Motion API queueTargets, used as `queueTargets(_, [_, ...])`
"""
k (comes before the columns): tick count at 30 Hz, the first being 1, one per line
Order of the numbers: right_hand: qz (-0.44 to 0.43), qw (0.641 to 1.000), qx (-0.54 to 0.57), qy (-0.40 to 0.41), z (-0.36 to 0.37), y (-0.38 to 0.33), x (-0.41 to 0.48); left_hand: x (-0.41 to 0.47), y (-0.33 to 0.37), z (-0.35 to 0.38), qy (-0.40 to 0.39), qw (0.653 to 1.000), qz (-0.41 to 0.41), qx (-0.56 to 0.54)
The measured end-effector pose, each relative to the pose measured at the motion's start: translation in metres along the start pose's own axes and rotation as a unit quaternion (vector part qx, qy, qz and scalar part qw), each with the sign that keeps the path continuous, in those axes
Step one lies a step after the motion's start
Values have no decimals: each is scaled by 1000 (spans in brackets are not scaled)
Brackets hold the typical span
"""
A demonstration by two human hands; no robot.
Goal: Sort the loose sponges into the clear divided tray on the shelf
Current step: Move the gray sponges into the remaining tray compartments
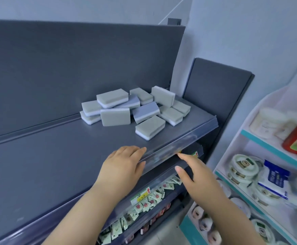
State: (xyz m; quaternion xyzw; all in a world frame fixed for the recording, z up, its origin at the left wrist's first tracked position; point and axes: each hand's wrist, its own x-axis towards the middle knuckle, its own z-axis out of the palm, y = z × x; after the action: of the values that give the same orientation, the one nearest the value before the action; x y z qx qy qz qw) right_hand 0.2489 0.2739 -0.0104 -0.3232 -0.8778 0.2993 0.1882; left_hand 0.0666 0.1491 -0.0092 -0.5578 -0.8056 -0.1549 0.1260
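Note:
A loose pile of several grey-and-white sponges (135,109) lies at the right end of a dark grey shelf (47,156); one sponge (150,127) sits nearest the front. A clear plastic strip (179,140) runs along the shelf's front edge. No clear divided tray is in view. My left hand (124,165) rests flat on the shelf by that edge, fingers straight, holding nothing. My right hand (195,175) hovers just in front of and below the edge, fingers straight, thumb apart, empty.
A lower shelf (144,206) holds several small packets and a yellow price tag. To the right stands a white rack with teal edges (260,179) carrying round tins and packets. A grey end panel (216,89) rises behind the sponges.

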Motion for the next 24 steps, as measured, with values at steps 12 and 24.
queueTargets(12, [-99,994,-22,-49,-18,3,152,94,-19,33,-1,996,-81,-35])
queueTargets(24, [-205,959,-176,-87,7,29,269,140,-23,60,-130,976,-165,-51])
